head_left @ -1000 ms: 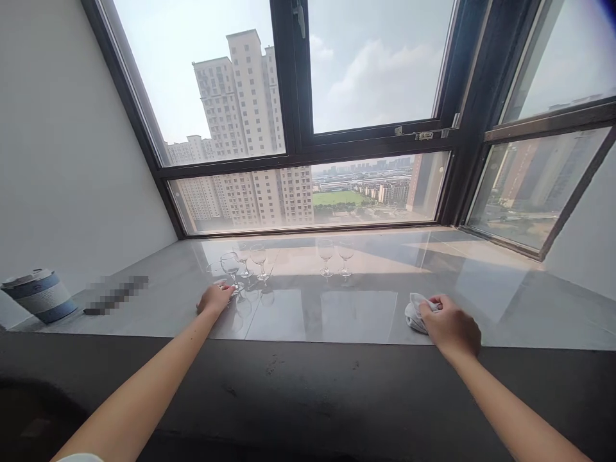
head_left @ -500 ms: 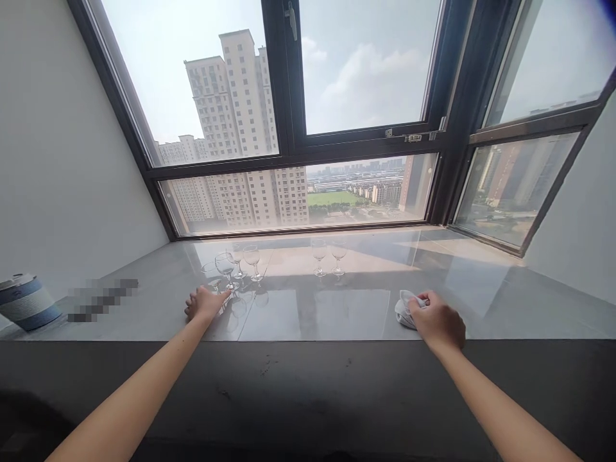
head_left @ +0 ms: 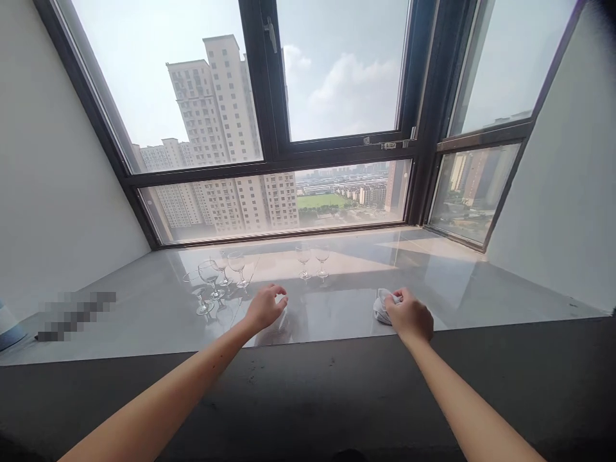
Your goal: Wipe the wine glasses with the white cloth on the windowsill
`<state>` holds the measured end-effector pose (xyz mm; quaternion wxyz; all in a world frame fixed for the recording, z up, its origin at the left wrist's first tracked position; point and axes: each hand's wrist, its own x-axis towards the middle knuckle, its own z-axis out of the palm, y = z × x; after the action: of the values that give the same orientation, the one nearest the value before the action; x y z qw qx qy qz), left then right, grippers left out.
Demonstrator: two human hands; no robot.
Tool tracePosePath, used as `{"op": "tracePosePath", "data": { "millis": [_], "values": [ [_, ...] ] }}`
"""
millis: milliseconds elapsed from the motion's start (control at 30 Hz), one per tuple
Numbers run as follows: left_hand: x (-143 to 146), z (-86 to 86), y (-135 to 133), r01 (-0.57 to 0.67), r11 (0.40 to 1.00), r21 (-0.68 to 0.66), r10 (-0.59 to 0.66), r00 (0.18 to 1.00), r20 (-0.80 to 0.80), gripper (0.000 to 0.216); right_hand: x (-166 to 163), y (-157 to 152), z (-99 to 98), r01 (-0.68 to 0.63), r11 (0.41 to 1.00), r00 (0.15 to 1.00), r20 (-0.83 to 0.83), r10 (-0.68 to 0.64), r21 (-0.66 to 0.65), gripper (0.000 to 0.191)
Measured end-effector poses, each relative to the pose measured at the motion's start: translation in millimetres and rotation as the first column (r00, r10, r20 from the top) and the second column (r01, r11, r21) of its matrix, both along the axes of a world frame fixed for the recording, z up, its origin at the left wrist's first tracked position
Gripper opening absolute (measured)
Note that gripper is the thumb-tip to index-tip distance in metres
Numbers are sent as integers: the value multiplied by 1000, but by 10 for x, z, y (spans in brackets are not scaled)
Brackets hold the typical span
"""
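Observation:
My left hand [head_left: 264, 307] is open over the front part of the sill, thumb and fingers apart and slightly curled, with nothing between them. To its left several clear stemmed glasses stand upright in a group; the nearest wine glass [head_left: 204, 308] is at the group's front. A pair of similar glasses stands farther back, the left glass [head_left: 303, 256] beside the right glass [head_left: 322, 256]. My right hand [head_left: 411, 314] is closed on a bunched white cloth [head_left: 382, 312] at the sill's right side. Whether anything lies inside the cloth I cannot tell.
The shiny grey tiled sill [head_left: 332, 314] ends at a dark front edge. Behind it rises a dark-framed window [head_left: 269, 168]. A blurred patch [head_left: 77, 316] covers something at left, near a blue and white container [head_left: 8, 327] cut off by the view's edge.
My left hand has moved right, away from the nearest glass, which now stands uncovered. My right hand stays on the cloth. The view has turned slightly, shifting the scene left.

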<state>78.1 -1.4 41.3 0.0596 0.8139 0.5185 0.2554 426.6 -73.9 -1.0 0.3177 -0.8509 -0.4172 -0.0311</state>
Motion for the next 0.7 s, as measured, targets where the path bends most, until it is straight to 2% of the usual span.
{"op": "tracePosePath", "data": {
  "millis": [67, 167, 233, 300, 467, 600, 700],
  "values": [
    [353, -3, 225, 34, 998, -55, -39, 996, -80, 34, 0, 2, 0, 2, 1000, 1000, 2, -2, 8, 31],
    [762, -57, 568, -94, 987, -129, 71, 982, -175, 45, 2, 9, -5, 7, 1000, 1000, 18, -7, 17, 30],
    [934, -116, 760, -166, 973, -161, 132, 971, -200, 47, 5, 16, -8, 7, 1000, 999, 33, -7, 25, 28],
    [1027, -180, 900, -176, 966, -188, 130, 964, -231, 51, 6, 20, -8, 6, 999, 999, 37, -7, 32, 27],
    [1028, -259, 964, -127, 971, -201, 57, 945, -321, 53, -2, 2, 15, -8, 1000, 999, 34, 7, 28, 27],
    [821, -226, 742, -72, 982, -172, 5, 932, -362, 48, -11, -27, 40, -22, 1000, 1000, 20, 22, 10, 29],
    [485, -223, 483, -51, 987, -154, -14, 919, -393, 46, -9, -36, 40, -24, 1000, 1000, 3, 24, -2, 31]
  ]
}}
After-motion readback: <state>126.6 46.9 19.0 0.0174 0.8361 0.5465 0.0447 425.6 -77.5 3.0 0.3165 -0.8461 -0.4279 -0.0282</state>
